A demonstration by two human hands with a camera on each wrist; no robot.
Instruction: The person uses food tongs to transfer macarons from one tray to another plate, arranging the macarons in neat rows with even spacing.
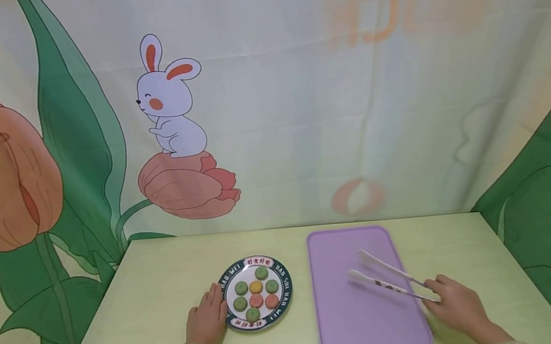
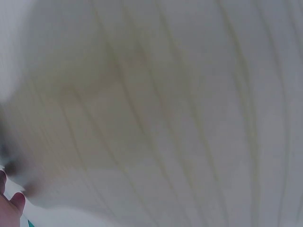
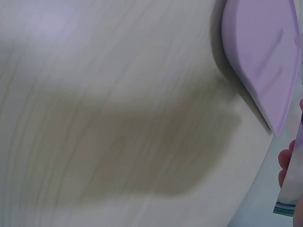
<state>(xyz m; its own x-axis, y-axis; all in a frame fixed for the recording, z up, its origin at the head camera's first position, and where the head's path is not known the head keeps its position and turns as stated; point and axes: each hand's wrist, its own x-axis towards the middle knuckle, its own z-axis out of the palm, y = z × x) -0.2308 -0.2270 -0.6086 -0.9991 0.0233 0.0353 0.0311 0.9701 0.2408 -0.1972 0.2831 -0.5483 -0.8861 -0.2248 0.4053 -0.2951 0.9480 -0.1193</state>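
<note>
My left hand (image 1: 207,319) touches the left rim of a round plate (image 1: 288,292) with a dark lettered border. On the plate lie several small round cookie-like pieces, green (image 1: 261,273), pink (image 1: 256,300) and one yellow (image 1: 256,287). My right hand (image 1: 455,303) grips a pair of tongs (image 1: 390,287) by the handle end. Their two pale tips stand apart over the purple tray (image 1: 343,330), with nothing between them. In the left wrist view only some fingers (image 2: 9,208) show at the lower left corner; in the right wrist view, part of the tongs' handle (image 3: 291,189) appears at the right edge.
A pale wood-grain table (image 1: 156,290) carries the plate on the left and the tray on the right, with a strip of tabletop between them. Behind the table hangs a curtain (image 1: 268,110) printed with tulips and a rabbit.
</note>
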